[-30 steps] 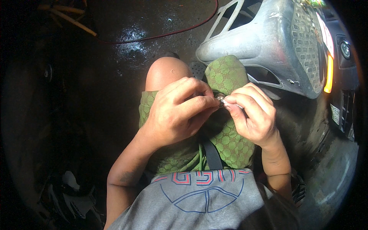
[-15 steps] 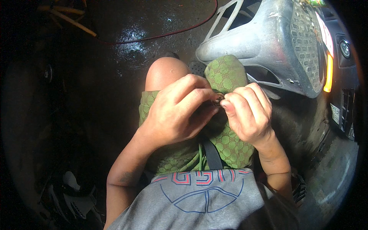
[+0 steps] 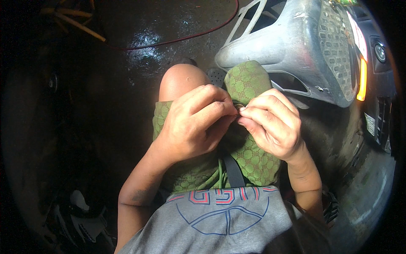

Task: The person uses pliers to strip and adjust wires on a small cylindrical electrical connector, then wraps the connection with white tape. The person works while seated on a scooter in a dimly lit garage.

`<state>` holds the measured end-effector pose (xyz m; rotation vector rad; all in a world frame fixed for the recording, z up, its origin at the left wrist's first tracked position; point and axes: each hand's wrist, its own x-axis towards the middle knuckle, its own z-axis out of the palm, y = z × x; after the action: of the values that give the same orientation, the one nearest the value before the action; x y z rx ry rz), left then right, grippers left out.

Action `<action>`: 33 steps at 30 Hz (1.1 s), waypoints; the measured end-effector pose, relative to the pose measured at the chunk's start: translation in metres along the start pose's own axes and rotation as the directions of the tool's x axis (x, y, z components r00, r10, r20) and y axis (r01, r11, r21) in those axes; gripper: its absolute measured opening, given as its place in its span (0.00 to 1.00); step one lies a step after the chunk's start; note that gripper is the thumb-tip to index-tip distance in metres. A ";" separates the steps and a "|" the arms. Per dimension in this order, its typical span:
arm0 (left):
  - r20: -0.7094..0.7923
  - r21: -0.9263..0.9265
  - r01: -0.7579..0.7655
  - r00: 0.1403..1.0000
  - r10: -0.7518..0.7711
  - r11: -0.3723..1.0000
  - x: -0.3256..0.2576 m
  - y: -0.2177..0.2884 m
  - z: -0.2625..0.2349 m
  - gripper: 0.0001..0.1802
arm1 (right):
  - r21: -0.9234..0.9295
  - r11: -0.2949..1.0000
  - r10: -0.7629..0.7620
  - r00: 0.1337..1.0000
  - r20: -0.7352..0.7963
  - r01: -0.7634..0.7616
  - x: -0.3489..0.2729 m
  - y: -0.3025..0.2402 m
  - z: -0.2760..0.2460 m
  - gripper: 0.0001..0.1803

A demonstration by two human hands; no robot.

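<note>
Above my lap, both hands meet at a small dark, ring-like metal part [image 3: 239, 106], mostly hidden by fingertips, so its kind cannot be made out. My left hand [image 3: 192, 120] is closed, its thumb and index finger pinching at the part's left side. From the right, my right hand [image 3: 275, 122] pinches the same part between thumb and fingertips, its other fingers curled. Beneath the hands lie my green patterned shorts [image 3: 249, 156], with a dark strap [image 3: 234, 169] running between the legs.
A grey plastic stool [image 3: 270, 46] lies tipped at the upper right, beside a dark vehicle front [image 3: 380, 80] and an orange strip [image 3: 362, 80]. A red hose [image 3: 186, 39] crosses the wet floor toward a yellow frame [image 3: 80, 27]. Lower left sits a shadowed black-and-white object [image 3: 80, 216].
My right hand's thumb and fingers have shifted their pinch slightly left and lower. Less of the ring-like part shows between the hands. My left hand has hardly moved.
</note>
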<state>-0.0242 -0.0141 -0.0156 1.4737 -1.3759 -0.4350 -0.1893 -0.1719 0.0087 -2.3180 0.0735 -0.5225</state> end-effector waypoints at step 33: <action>0.022 0.027 -0.006 1.000 0.005 1.000 0.000 0.001 0.000 0.17 | 0.142 0.964 0.219 0.974 0.055 -0.225 0.003 -0.003 -0.006 0.12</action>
<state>-0.0251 -0.0139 -0.0145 1.4905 -1.4080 -0.4318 -0.1896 -0.1748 0.0157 -2.1409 0.2646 -0.3562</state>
